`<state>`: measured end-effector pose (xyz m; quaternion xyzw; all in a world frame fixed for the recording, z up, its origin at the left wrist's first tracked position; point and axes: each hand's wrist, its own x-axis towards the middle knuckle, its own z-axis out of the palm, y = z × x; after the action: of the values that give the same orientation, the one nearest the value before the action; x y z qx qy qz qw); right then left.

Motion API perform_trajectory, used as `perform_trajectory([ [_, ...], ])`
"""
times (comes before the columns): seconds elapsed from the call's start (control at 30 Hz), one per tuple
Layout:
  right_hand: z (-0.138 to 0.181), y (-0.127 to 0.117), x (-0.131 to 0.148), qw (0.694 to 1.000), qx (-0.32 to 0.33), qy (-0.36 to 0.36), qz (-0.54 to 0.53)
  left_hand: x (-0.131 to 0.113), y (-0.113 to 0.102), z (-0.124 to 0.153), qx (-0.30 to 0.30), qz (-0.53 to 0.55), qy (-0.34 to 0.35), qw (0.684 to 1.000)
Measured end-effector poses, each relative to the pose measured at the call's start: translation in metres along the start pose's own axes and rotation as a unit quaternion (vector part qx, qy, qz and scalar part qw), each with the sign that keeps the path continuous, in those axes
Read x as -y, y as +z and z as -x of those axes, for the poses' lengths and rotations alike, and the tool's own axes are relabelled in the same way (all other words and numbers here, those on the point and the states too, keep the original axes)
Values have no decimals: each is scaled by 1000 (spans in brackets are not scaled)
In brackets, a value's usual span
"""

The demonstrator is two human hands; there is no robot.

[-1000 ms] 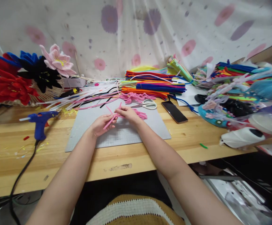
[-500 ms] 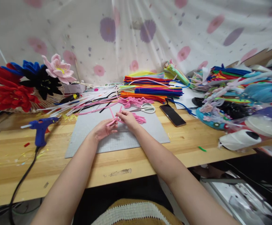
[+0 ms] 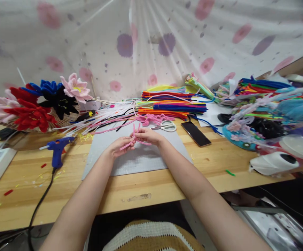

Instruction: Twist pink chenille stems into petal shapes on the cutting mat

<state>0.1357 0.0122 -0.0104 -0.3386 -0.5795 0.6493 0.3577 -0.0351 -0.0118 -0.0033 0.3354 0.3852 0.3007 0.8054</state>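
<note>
Pink pipe cleaners (image 3: 144,142) cross one another between my two hands, their ends sticking out upward, to the lower left and to the right. My left hand (image 3: 122,145) pinches them from the left, fingers curled. From the right, the fingers of my right hand (image 3: 148,135) close on the same pieces near the crossing. Both hands are raised above a grey mat (image 3: 130,166). Just behind them lie more bent pink pipe cleaners (image 3: 154,119) and white-handled scissors (image 3: 167,126). The exact crossing point is partly hidden by my fingertips.
A blue hot glue gun (image 3: 57,150) with a black cord stands at left, near fuzzy flowers (image 3: 33,113). Bundles of coloured pipe cleaners (image 3: 177,107) lie at the back. On the right are a phone (image 3: 195,133) and a white spool (image 3: 273,164).
The pink pieces have turned, so one end now points right below my right hand. My hands have come closer together. The whole view has shifted slightly left.
</note>
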Motion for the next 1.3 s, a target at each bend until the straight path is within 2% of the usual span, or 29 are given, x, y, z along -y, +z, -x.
perform_trajectory([
  [0.1, -8, 4, -1, 1000, 8, 4, -10, -1, -1, 0, 6, 3, 7, 1000],
  [0.23, -15, 9, -8, 997, -65, -4, -50, 8, -6, -1, -35, -6, -4, 999],
  [0.33, -14, 1, -9, 989, -121, -19, -84, 15, -11, 0, -48, -18, 4, 999],
  [0.5, -4, -10, -9, 992, -103, -11, -72, 13, -17, 2, 26, -5, 58, 998],
  [0.6, -2, -5, -13, 994, -86, 6, -65, 11, -14, -1, 29, 40, 101, 994],
  [0.67, -3, -1, -15, 994, -78, 7, -71, 11, -11, -3, 42, 75, 97, 992],
  [0.83, -3, 3, -15, 987, -77, 10, -139, 8, -7, 5, 116, 144, 72, 980],
  [0.97, -1, 7, -14, 984, -62, 14, -167, 9, -9, 1, 143, 111, 32, 983],
  [1.07, 0, 12, -15, 986, -44, 14, -159, 13, -7, -7, 113, 63, 11, 991],
  [1.17, -1, 13, -15, 987, -52, 0, -151, 16, -2, -12, 50, 48, 11, 998],
  [1.3, -5, 10, -18, 986, -79, -23, -148, 18, 2, -11, -40, 42, 45, 997],
])
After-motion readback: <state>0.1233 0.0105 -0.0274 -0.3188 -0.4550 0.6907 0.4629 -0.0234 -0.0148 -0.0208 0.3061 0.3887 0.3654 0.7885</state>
